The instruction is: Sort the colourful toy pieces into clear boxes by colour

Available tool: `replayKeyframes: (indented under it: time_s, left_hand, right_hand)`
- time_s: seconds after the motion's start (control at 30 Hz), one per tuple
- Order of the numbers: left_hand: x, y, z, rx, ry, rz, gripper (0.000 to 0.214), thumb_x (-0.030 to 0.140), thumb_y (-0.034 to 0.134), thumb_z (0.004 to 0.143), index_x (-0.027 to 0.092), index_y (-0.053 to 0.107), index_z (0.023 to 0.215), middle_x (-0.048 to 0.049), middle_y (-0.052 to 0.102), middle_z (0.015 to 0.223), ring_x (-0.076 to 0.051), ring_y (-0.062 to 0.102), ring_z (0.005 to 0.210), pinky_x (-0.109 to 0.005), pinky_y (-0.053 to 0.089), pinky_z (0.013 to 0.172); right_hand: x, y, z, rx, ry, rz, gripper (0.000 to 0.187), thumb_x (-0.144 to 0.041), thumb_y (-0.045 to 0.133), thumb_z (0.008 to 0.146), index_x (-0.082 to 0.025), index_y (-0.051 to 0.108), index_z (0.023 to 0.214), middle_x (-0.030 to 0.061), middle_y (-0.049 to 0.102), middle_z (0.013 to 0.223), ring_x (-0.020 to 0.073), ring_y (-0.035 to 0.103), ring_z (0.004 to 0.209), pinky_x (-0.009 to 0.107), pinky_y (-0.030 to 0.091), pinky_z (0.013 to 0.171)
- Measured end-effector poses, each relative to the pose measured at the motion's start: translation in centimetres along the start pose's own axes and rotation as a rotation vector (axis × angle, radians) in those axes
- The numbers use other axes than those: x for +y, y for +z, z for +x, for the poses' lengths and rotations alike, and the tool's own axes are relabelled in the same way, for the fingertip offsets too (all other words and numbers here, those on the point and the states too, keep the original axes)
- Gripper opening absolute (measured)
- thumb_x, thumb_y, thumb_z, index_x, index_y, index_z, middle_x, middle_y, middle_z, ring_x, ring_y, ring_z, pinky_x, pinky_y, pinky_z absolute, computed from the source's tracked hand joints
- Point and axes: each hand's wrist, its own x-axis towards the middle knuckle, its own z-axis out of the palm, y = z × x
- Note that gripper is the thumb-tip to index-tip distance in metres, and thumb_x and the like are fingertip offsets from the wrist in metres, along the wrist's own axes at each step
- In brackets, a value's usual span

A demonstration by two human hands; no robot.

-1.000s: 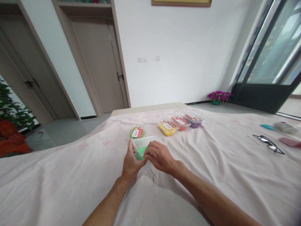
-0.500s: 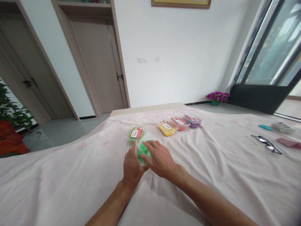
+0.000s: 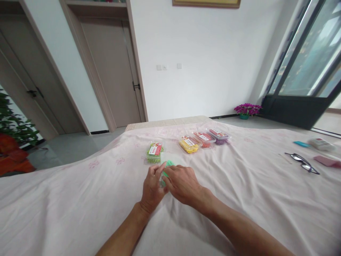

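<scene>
A clear plastic box (image 3: 169, 163) with bright green contents sits low over the cloth, largely hidden by my fingers. Around its left side, my left hand (image 3: 152, 185) is closed on it, the thumb along the near edge. My right hand (image 3: 183, 184) lies across the top and right side with bent fingers gripping it. Just beyond is a lidded box of light green pieces (image 3: 153, 157) with a red and white label. Farther right stand similar labelled boxes: a yellow one (image 3: 190, 147), an orange-red one (image 3: 206, 144) and a purple one (image 3: 221, 141).
A pale pink flowered cloth (image 3: 87, 206) covers the surface, wrinkled on the right. Eyeglasses (image 3: 302, 163), a pink item (image 3: 327, 161), a blue item (image 3: 301, 144) and a white pack (image 3: 321, 144) lie at the right. Potted purple flowers (image 3: 247, 109) stand on the floor behind.
Both hands and the box with green contents have shifted slightly nearer and to the right. My right hand now covers more of the box. The labelled boxes stay put.
</scene>
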Motion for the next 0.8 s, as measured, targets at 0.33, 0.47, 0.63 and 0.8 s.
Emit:
replayKeyframes:
  time_s: [0.33, 0.47, 0.63, 0.8]
  left_hand:
    - [-1.6, -0.2, 0.8, -0.232, 0.164, -0.166, 0.044, 0.036, 0.066, 0.082, 0.019, 0.056, 0.120, -0.0134, 0.059, 0.128, -0.029, 0.044, 0.134, -0.055, 0.032, 0.114]
    - [-2.9, -0.9, 1.0, -0.251, 0.127, -0.153, 0.047, 0.047, 0.059, 0.088, 0.021, 0.057, 0.127, -0.0128, 0.059, 0.132, -0.028, 0.042, 0.136, -0.053, 0.036, 0.112]
    - [-4.6, -1.5, 1.0, -0.112, 0.029, -0.114, 0.027, 0.038, 0.050, 0.096, 0.023, 0.064, 0.114, -0.0083, 0.068, 0.114, -0.022, 0.058, 0.117, -0.045, 0.045, 0.104]
    - [-4.8, -1.8, 0.7, 0.000, -0.086, -0.189, 0.015, 0.032, 0.056, 0.093, 0.024, 0.068, 0.096, -0.0039, 0.070, 0.094, -0.017, 0.065, 0.093, -0.032, 0.053, 0.086]
  right_hand:
    - [1.2, 0.4, -0.9, -0.124, -0.209, -0.017, 0.016, -0.016, 0.048, 0.090, -0.016, 0.064, 0.091, 0.0094, 0.073, 0.091, 0.0191, 0.065, 0.073, 0.029, 0.035, 0.060]
    - [2.7, -0.5, -1.1, -0.080, -0.299, 0.077, 0.020, -0.018, 0.045, 0.095, -0.017, 0.064, 0.089, 0.0076, 0.073, 0.089, 0.0166, 0.064, 0.074, 0.027, 0.035, 0.061]
    - [5.9, -1.6, -0.5, -0.022, -0.323, 0.355, 0.028, -0.028, 0.043, 0.100, -0.020, 0.069, 0.107, 0.0069, 0.074, 0.097, 0.0161, 0.067, 0.087, 0.026, 0.044, 0.077]
    - [9.5, -0.7, 0.5, 0.003, -0.242, 0.675, 0.034, -0.034, 0.043, 0.100, -0.019, 0.067, 0.118, 0.0075, 0.071, 0.115, 0.0183, 0.065, 0.104, 0.032, 0.048, 0.093]
